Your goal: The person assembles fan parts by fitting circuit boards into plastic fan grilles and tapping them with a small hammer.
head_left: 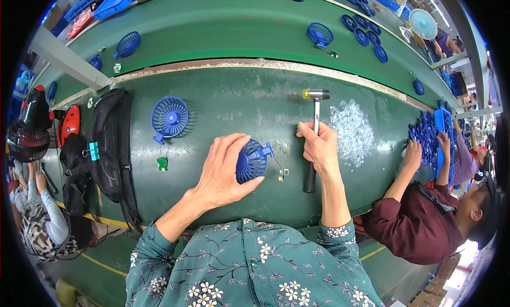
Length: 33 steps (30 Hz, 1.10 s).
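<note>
My left hand (220,171) is wrapped round a round blue fan housing (251,162) with slatted ribs, just above the bench. A blue bracket sticks out of its right side, and a thin wire runs from it to a small circuit board (283,175). On the right, my right hand (321,147) is closed round the middle of a hammer (317,113), which has a yellow-and-black double-faced head and a black grip. The thumb and forefinger meet at the tips; whether a small piece sits between them I cannot make out.
Right of the hammer lies a heap of small clear pieces (351,131). Another blue fan housing (170,117) with a green circuit board (162,163) lies left, beside a black mesh backpack (110,145). Beyond a ledge, a green conveyor (228,33) carries blue parts. A co-worker (419,216) sits at right.
</note>
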Motion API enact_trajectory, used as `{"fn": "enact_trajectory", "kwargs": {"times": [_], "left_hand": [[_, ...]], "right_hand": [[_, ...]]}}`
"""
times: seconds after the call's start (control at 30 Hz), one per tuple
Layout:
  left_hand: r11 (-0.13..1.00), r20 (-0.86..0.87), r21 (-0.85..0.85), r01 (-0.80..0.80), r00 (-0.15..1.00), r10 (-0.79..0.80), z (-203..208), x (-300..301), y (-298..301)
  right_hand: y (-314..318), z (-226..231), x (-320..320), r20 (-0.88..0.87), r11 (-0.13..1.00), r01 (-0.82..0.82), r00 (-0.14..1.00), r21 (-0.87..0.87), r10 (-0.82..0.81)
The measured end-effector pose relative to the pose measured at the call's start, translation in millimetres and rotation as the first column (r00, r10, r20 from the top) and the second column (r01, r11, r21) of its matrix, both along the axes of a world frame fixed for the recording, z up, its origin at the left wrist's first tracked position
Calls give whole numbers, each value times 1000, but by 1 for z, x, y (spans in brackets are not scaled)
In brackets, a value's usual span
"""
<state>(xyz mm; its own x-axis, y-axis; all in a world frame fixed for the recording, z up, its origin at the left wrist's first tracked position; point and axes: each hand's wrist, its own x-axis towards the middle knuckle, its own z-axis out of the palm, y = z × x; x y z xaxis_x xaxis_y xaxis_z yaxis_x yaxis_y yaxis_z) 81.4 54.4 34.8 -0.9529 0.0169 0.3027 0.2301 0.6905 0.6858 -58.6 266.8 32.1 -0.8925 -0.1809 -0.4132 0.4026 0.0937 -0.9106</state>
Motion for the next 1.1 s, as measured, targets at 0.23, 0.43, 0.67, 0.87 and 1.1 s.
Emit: {"fn": "enact_trajectory", "kwargs": {"times": [0.23,0.43,0.67,0.87,1.1], "left_hand": [[1000,-1,13,5,1000,-5,1,2,-1],[998,-6,52,17,1000,-17,5,3,-3],[992,-42,97,87,996,-83,14,-1,5],[988,-46,103,111,993,-107,16,-1,7],[982,-27,162,99,995,-96,14,-1,6]], "right_hand": [[7,-10,-11,-267,916,-10,955,402,127],[4,30,4,-16,995,-90,996,-35,90],[-10,31,28,281,866,-127,915,-484,291],[-14,20,35,335,829,-127,873,-544,354],[-19,20,42,317,846,-116,894,-521,318]]}}
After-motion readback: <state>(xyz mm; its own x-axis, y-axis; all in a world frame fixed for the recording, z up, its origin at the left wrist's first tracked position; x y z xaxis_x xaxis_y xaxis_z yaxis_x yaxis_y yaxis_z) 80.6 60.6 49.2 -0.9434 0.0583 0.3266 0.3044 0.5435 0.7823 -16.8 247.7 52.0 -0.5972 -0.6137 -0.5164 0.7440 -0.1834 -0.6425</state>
